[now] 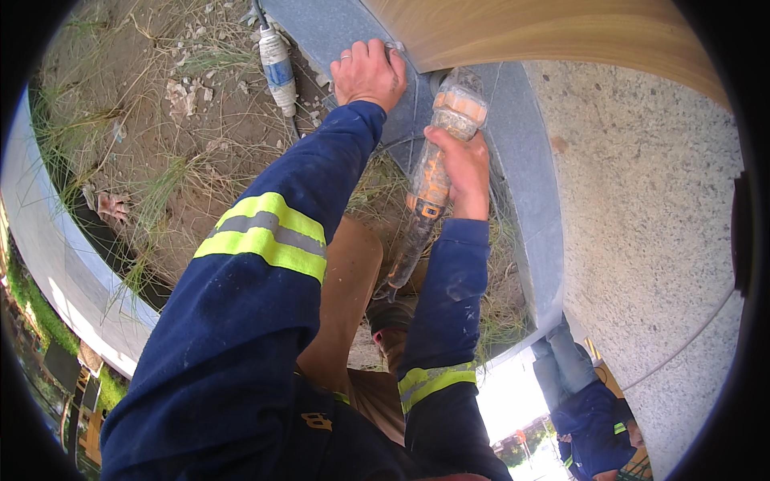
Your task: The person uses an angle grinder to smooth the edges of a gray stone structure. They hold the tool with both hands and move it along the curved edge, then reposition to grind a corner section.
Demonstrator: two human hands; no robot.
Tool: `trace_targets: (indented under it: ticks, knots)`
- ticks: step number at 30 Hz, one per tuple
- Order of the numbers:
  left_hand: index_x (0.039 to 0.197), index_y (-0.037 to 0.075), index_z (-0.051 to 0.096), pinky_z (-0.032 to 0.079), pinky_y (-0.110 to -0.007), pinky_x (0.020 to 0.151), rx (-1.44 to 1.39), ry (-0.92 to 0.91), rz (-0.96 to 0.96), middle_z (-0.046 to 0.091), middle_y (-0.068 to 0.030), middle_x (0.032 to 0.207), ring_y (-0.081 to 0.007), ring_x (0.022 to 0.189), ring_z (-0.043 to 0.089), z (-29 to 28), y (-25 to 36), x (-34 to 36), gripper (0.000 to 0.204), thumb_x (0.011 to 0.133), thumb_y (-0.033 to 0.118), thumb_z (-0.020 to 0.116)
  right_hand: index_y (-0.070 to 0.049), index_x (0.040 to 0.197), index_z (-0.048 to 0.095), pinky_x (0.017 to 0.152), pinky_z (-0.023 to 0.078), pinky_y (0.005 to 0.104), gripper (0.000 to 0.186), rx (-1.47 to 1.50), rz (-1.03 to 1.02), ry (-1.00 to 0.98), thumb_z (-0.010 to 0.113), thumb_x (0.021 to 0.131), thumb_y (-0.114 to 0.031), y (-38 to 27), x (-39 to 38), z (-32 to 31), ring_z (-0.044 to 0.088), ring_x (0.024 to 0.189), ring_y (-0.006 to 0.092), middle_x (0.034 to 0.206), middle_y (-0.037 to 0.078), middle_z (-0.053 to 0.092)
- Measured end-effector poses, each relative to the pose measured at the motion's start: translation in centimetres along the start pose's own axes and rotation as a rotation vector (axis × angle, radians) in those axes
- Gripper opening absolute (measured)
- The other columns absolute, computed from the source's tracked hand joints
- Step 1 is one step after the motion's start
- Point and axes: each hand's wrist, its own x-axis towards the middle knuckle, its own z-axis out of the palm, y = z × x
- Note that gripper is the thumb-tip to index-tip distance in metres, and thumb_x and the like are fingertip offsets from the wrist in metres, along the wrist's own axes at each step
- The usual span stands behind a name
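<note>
The right hand (467, 167) is closed around the dusty orange power tool (459, 112), its head over the grey slab (507, 108) beside the wood-grained panel (561, 32). The left hand (369, 76), fingers curled, is at that panel's corner; whether it grips anything I cannot tell. Leftward, a pale curved border (104, 297) encloses soil (233, 104), grass (164, 192), pale chips (183, 98) and a white-and-blue cable connector (277, 72).

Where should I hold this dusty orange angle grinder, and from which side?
Probably around the long, narrow body of the angle grinder, just behind its wider head, coming from the right. The tool points away from you, head at the far end, so the slim section sits within a hand's wrap; the right hand grips there, from that side.
</note>
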Motion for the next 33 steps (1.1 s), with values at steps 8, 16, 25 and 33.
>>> trace_targets:
  ticks: [8,16,25,33]
  knots:
    - [0.088,0.010,0.063,0.045,-0.049,0.076,-0.006,-0.045,-0.028,0.062,-0.0125,0.086,-0.0339,0.084,0.063,-0.1,0.2,0.0,0.022,0.088,0.031,0.061,0.008,0.119,0.056,0.075,0.056,0.0382,0.061,-0.013,-0.002,-0.002,0.084,0.070,-0.016,0.4,0.8,-0.4,0.069,0.087,0.0256,0.104,0.018,0.068]
    - [0.089,0.009,0.060,0.046,-0.050,0.073,-0.003,-0.018,0.000,0.063,-0.0126,0.085,-0.0352,0.082,0.064,-0.2,0.2,0.0,0.022,0.090,0.032,0.059,0.008,0.119,0.056,0.074,0.056,0.0378,0.062,-0.023,0.012,0.012,0.084,0.069,-0.016,-0.2,0.5,-0.4,0.069,0.088,0.0252,0.104,0.018,0.068]
    - [0.089,0.010,0.060,0.046,-0.050,0.073,-0.001,-0.036,-0.004,0.063,-0.0123,0.086,-0.0351,0.082,0.064,-0.2,0.3,0.0,0.023,0.091,0.032,0.059,0.008,0.118,0.057,0.074,0.056,0.0374,0.060,0.009,-0.001,0.020,0.084,0.070,-0.014,-0.1,1.0,-0.7,0.069,0.087,0.0244,0.103,0.017,0.069]
    - [0.090,0.010,0.060,0.046,-0.050,0.074,0.005,-0.042,-0.008,0.063,-0.0122,0.087,-0.0351,0.083,0.064,-0.2,0.2,0.0,0.023,0.091,0.033,0.058,0.010,0.118,0.056,0.073,0.056,0.0377,0.061,-0.035,-0.004,0.010,0.083,0.070,-0.015,0.0,1.6,-1.1,0.069,0.087,0.0251,0.103,0.018,0.068]
